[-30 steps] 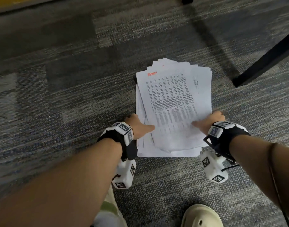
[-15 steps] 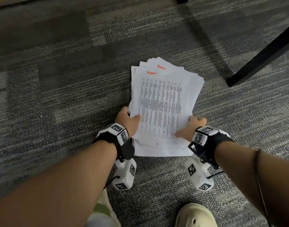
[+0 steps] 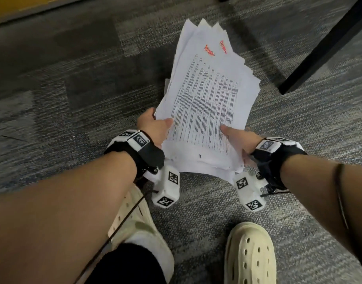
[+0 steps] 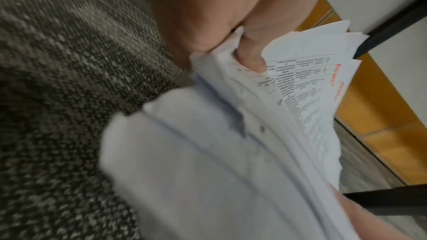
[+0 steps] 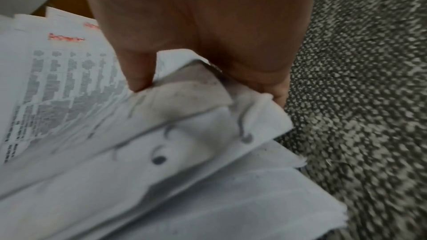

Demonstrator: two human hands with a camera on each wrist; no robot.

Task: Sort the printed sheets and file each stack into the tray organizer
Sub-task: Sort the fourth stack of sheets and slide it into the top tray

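A loose stack of printed sheets (image 3: 206, 95) with dense black columns and red handwriting near the top is lifted off the carpet, tilted away from me. My left hand (image 3: 155, 126) grips its near left edge, thumb on top and fingers underneath. My right hand (image 3: 237, 138) grips the near right edge the same way. In the left wrist view the thumb presses the fanned sheets (image 4: 231, 134). In the right wrist view the thumb pins the curled corner of the stack (image 5: 138, 134). No tray organizer shows in any view.
Grey patterned carpet (image 3: 73, 99) lies all around. A black furniture leg (image 3: 319, 48) slants at the upper right. My two cream shoes (image 3: 251, 253) stand below the stack. A yellow-orange strip (image 4: 381, 107) runs along a wall base.
The sheets lay spread on the carpet; both hands squared them together, took hold of the near edges, and lifted the stack up and tilted it.
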